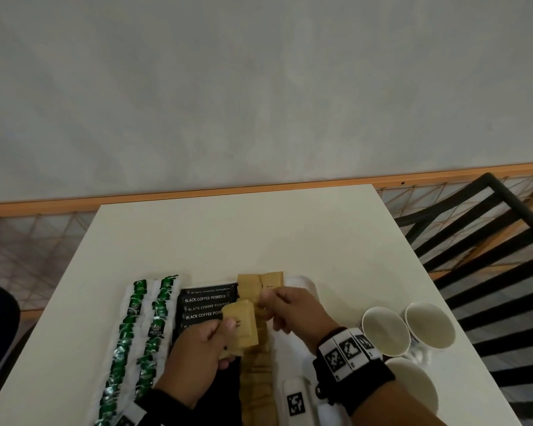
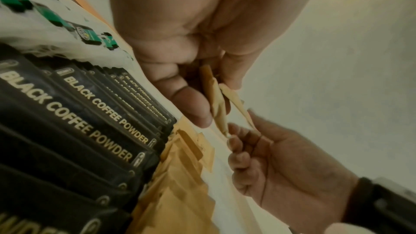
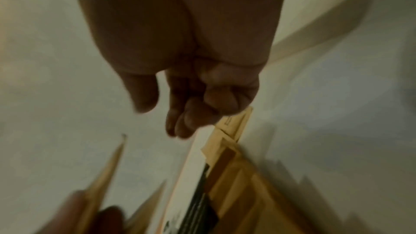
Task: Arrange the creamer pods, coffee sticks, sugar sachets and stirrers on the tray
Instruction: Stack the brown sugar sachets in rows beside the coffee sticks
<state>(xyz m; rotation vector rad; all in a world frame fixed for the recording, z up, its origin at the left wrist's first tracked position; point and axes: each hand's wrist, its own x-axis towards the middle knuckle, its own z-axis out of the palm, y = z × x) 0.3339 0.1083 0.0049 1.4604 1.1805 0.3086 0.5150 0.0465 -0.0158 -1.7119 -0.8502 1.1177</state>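
While left hand (image 1: 194,358) fingers pinch brown sugar sachets (image 1: 240,329), right hand (image 1: 293,312) fingers curl loosely; black sticks (image 1: 206,298) read "BLACK COFFEE POWDER".

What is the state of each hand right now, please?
Left hand: closed, holding small brown paper sugar sachets.
Right hand: fingers curled; whether it pinches a sachet cannot be told.

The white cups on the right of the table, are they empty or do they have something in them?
Empty, for the two far white cups: the head view looks straight into their bare pale insides. The nearest cup is partly hidden by the right hand's wrist, so cannot tell.
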